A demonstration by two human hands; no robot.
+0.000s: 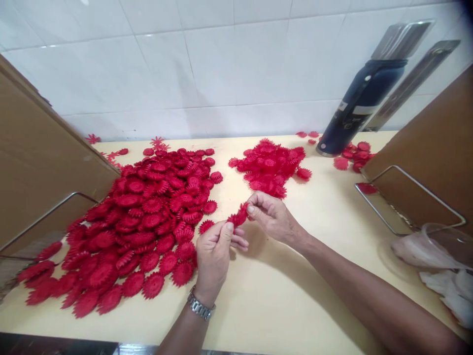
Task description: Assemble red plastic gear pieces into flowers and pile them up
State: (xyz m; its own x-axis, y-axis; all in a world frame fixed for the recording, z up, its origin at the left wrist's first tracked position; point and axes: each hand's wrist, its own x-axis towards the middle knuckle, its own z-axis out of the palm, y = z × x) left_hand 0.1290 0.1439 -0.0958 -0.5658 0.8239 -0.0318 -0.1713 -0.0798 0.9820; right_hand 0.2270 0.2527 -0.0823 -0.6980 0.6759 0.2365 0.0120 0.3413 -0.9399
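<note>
Between my two hands is a small red flower-shaped piece [238, 215] with a fringed edge. My left hand [218, 246], with a metal watch at the wrist, pinches its near left side between thumb and fingers. The far right side is gripped by the fingertips of my right hand [271, 217]. Left of my hands spreads a large heap of red fringed discs [148, 217]. Just beyond my right hand lies a smaller pile of red petal pieces [269, 165]. Fingers cover part of the held piece, so its full shape is hidden.
A dark blue bottle [364, 103] stands at the back right by a metal strip [414, 84]. Cardboard panels [48, 138] flank both sides, with a wire stand [410, 197] at right. A clear plastic cup [436, 246] and white crumpled material [451, 291] lie at right.
</note>
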